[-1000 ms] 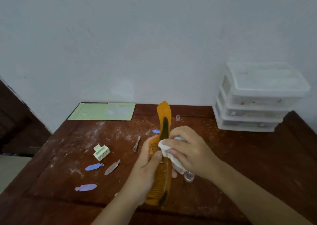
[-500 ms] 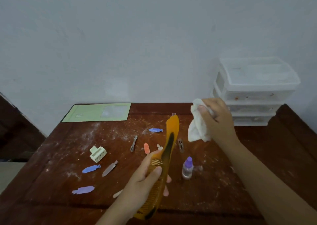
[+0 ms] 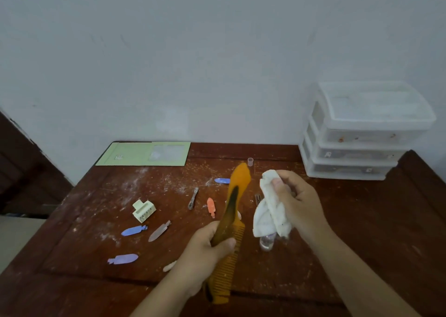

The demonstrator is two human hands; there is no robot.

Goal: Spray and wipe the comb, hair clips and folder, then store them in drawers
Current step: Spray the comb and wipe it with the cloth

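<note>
The left hand (image 3: 207,246) grips the orange comb (image 3: 231,222) at mid-length, fingers curled round its spine, with the handle end pointing up and away and the teeth facing right. The right hand (image 3: 296,203) holds a bunched white cloth (image 3: 270,210) between thumb and fingers, just to the right of the comb and apart from it. Below the cloth stands a small clear spray bottle (image 3: 266,242), partly hidden, on the wooden table (image 3: 362,232). Scattered hair clips lie left of the comb: an orange clip (image 3: 211,206), a cream claw clip (image 3: 143,211), a metal clip (image 3: 193,198), blue clips (image 3: 134,230), a pale pink clip (image 3: 159,231) and a lilac clip (image 3: 123,259). A small clear cap (image 3: 250,161) stands beyond the comb's tip. The green folder (image 3: 144,153) lies flat at the table's far edge against the wall. A translucent drawer unit (image 3: 362,133) stands at the far right corner, its drawers pushed in.
</note>
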